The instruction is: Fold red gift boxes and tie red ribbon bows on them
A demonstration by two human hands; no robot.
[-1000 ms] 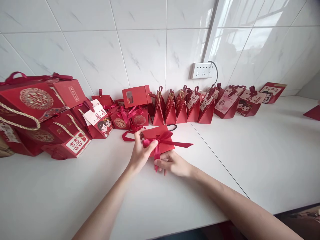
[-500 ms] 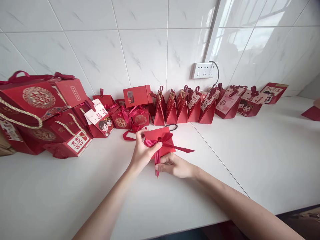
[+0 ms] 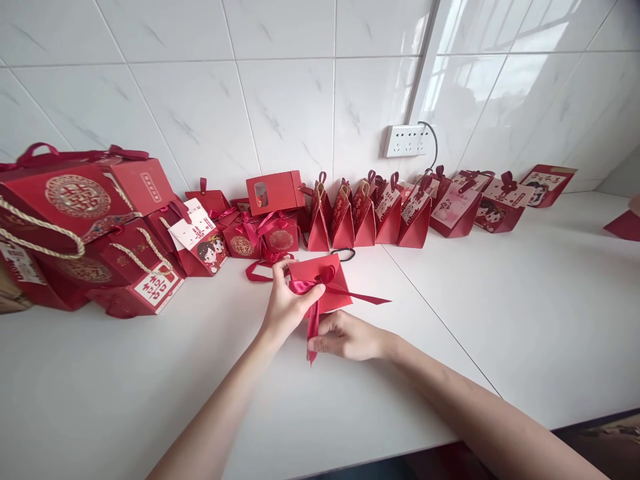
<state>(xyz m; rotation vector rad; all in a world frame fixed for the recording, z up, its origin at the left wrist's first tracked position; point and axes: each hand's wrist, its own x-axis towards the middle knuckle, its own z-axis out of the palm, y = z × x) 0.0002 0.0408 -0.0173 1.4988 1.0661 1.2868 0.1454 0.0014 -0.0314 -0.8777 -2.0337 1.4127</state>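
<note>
A small red gift box (image 3: 336, 301) rests on the white table in front of me, with a dark pink satin ribbon (image 3: 367, 297) tied in a bow on its top. My left hand (image 3: 286, 300) grips the box from the left, its thumb pressed on the ribbon near the knot. One ribbon tail hangs toward me over the near side, pinched between the thumb and fingers of my right hand (image 3: 340, 335). The other tail stretches out loose to the right. The fingertips of my left hand are partly hidden behind the box.
Big red gift bags with rope handles (image 3: 75, 200) are piled at the left. A row of red triangular boxes (image 3: 365, 223) lines the tiled wall, below a power strip (image 3: 409, 141). A black loop (image 3: 345, 254) lies behind my box. Someone's hand (image 3: 634, 205) shows at the right edge.
My right hand has slid slightly left and down along the hanging ribbon tail, drawing it toward me. The bow's loop looks smaller. My left hand holds its place.
</note>
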